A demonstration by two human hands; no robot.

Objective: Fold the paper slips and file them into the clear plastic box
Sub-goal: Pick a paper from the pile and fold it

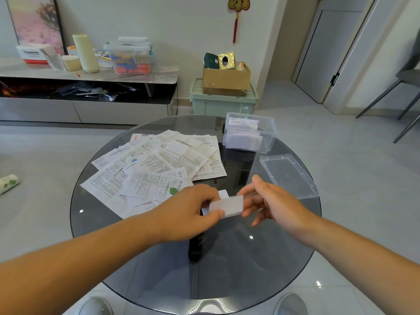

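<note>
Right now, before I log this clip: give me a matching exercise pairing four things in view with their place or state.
1. folded slip
2. clear plastic box
3. lid
4. unfolded papers

A. spread over the left half of the table
B. pinched by the left hand
C. lying flat near the right edge
D. open, partly filled, far side

Pairs: 1-B, 2-D, 3-C, 4-A
</note>
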